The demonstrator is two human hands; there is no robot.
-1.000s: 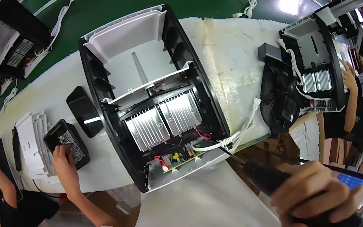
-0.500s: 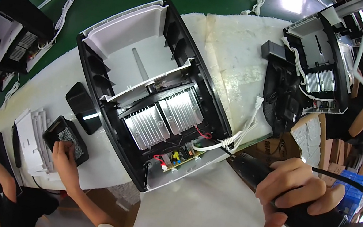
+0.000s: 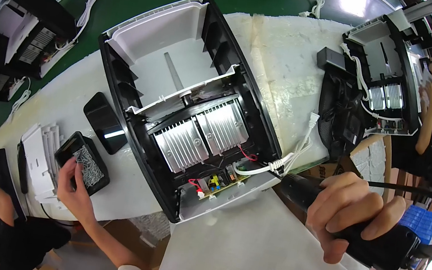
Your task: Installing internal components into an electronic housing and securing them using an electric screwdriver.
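Note:
My right hand (image 3: 353,216) is wrapped round a black corded electric screwdriver (image 3: 297,190), whose tip points toward the near right edge of an open appliance housing. My left hand (image 3: 74,192) is closed in a pinch at the left part of a small black tray (image 3: 102,185) of loose silver screws (image 3: 87,167). What its fingertips hold, if anything, is too small to make out. In front of me the housing (image 3: 171,80), white inside with a black frame, holds two finned metal heat sinks (image 3: 202,132), a small circuit board (image 3: 219,185) and a white power cord (image 3: 294,156).
Stacked white plastic panels (image 3: 39,155) and a dark phone-like slab (image 3: 105,122) lie near the tray. A similar open housing (image 3: 386,77) stands at the right, beside a black bag with cables (image 3: 338,109). More units (image 3: 21,42) stand at the far left. Other people work at both sides.
My left fingers have drawn back toward the tray's left edge, showing more of the screws. The right hand keeps its grip on the screwdriver. The view has shifted slightly.

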